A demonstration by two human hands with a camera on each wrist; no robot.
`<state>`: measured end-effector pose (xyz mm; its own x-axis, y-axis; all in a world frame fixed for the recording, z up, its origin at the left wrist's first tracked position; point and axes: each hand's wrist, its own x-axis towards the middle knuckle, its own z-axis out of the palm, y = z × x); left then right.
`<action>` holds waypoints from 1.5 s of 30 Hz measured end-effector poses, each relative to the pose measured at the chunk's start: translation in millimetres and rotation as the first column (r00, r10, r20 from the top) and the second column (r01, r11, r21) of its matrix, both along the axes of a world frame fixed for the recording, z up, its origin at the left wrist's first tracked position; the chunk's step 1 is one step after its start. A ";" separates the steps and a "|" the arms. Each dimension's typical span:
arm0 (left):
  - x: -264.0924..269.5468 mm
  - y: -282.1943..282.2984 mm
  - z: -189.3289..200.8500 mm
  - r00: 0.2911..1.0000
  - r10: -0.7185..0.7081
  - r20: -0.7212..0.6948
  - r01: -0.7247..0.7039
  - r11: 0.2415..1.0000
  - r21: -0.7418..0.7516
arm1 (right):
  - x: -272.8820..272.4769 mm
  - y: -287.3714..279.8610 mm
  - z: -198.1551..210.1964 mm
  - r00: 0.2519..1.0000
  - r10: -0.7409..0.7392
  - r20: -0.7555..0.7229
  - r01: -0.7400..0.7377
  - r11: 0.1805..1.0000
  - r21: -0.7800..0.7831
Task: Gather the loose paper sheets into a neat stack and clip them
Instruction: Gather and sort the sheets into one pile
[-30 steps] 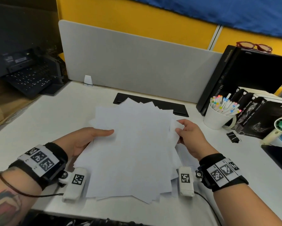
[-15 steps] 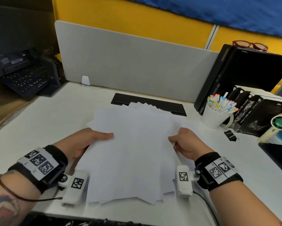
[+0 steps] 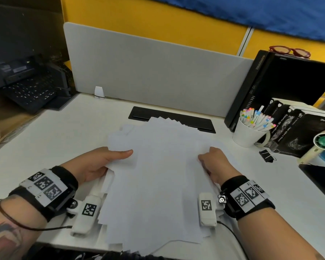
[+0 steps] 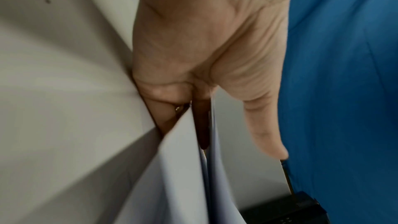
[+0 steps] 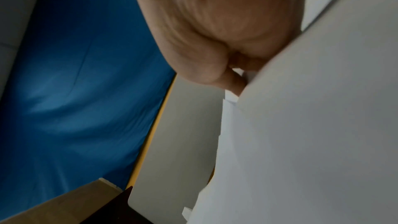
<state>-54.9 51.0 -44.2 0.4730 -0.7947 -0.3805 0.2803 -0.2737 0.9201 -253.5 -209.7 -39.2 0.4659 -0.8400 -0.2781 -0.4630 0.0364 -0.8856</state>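
A loose, fanned pile of white paper sheets lies in the middle of the white desk, corners sticking out at the far and near ends. My left hand grips the pile's left edge, thumb on top and fingers underneath; the left wrist view shows the thumb over the paper sheets. My right hand pinches the right edge, fingers curled around it; the right wrist view shows the paper sheets against the palm. A black binder clip lies on the desk right of the pile, untouched.
A white cup of coloured markers stands at the right, with black boxes and a small fan behind the clip. A grey divider panel closes the desk's far side; a black cable slot lies before it. A keyboard sits far left.
Both hands have drawn the sheets inward, and the pile has grown narrower and lies more squarely. The right hand has slid nearer along the right edge.
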 end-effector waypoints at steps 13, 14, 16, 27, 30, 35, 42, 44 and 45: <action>7.6 -4.5 -11.9 0.988 0.152 -0.003 -0.151 0.987 0.055 | -2.6 -10.6 -0.7 0.992 -0.062 0.105 0.063 0.998 -0.006; 7.4 -5.6 -12.7 0.979 0.202 -0.001 -0.202 0.977 0.066 | -3.1 -11.3 -0.6 0.991 -0.076 0.108 0.075 0.997 0.016; 5.5 -9.7 -13.3 0.955 0.297 -0.010 -0.295 0.953 0.070 | -6.5 -10.8 3.3 0.988 -0.096 0.122 0.088 0.993 0.074; 10.9 -12.2 -17.6 0.897 0.442 0.016 -0.440 0.888 0.134 | -29.2 -16.9 15.7 0.938 0.281 -0.204 -0.262 0.958 0.116; 13.1 -11.5 -18.6 0.900 0.437 0.008 -0.434 0.892 0.128 | -30.2 -15.4 16.4 0.892 0.394 -0.221 -0.356 0.915 0.190; 3.9 -4.5 -6.8 0.977 0.213 -0.022 -0.210 0.972 0.102 | -23.5 5.8 21.1 0.792 0.570 -0.219 -0.532 0.820 0.209; -6.1 -7.1 -3.4 0.933 0.307 0.186 -0.251 0.928 -0.275 | -7.2 18.3 25.0 0.948 0.317 0.000 -0.317 0.948 0.011; -5.5 -8.6 10.4 0.914 0.340 0.222 -0.238 0.892 -0.386 | -5.0 17.0 26.3 0.937 0.265 0.227 -0.268 0.963 -0.018; -5.6 -8.4 19.7 0.903 0.357 0.238 -0.232 0.873 -0.430 | -5.4 20.4 31.0 0.888 0.293 0.355 -0.309 0.951 -0.009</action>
<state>-60.5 42.5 -24.5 0.7488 -0.6513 0.1227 -0.0161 0.1673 0.9858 -259.0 -189.3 -8.2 0.7683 -0.6342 -0.0867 -0.1211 -0.0110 -0.9926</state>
